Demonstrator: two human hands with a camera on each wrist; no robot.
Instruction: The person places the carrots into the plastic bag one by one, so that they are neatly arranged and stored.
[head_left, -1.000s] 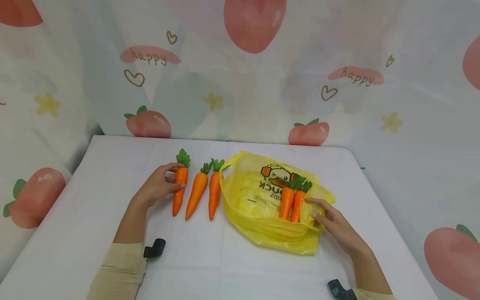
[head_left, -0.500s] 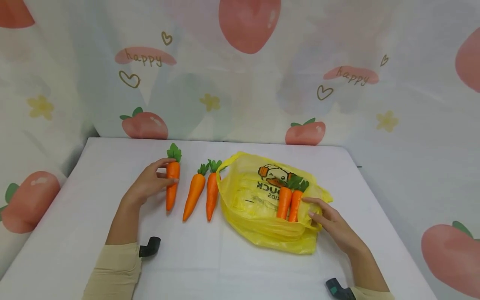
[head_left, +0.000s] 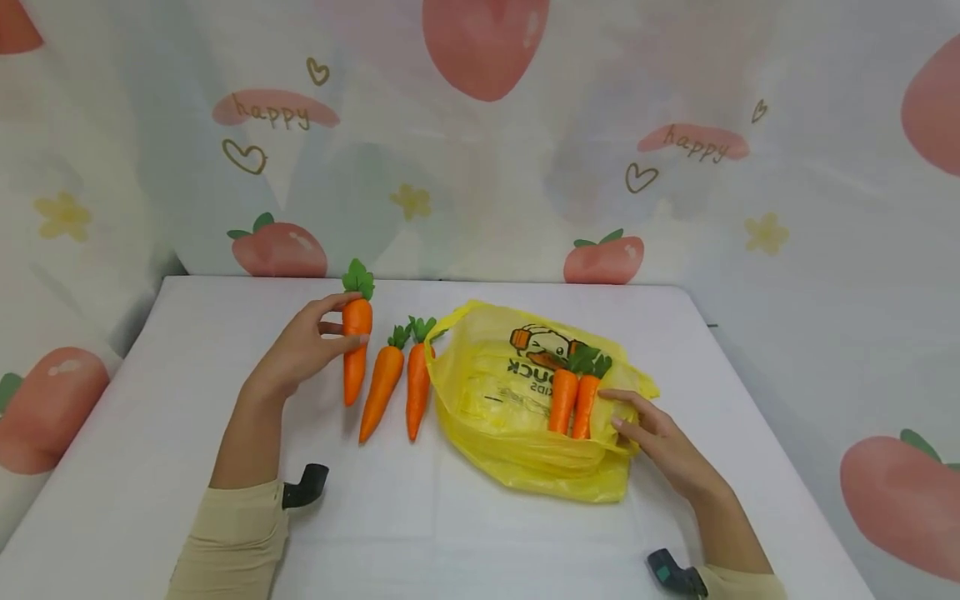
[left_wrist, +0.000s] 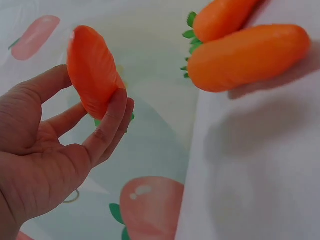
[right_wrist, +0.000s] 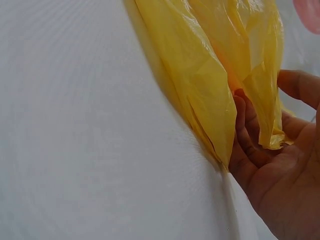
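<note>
Backdrop: a pale curtain (head_left: 480, 167) printed with strawberries, hearts and "happy" hangs behind a white table (head_left: 450, 533).
Left hand (head_left: 300, 354): my thumb and fingers (left_wrist: 112, 125) pinch the thick upper end of a toy carrot (head_left: 356, 346), lifted clear of the table.
Held carrot, axis: near upright in the head view, green leaves away from me, tip pointing down towards me.
Loose carrots: two more (head_left: 382, 387) (head_left: 416, 383) lie side by side just right of the held one, leaves away from me.
Yellow plastic bag (head_left: 525, 417): right of the loose carrots; two carrots (head_left: 573, 400) lie on it.
Right hand (head_left: 656, 446): my fingers (right_wrist: 245, 125) lie against the bag's right edge, curled a little into the plastic.
Bearing: the bag lies to the right of my left hand, beyond the two loose carrots; my right hand is already at it.
</note>
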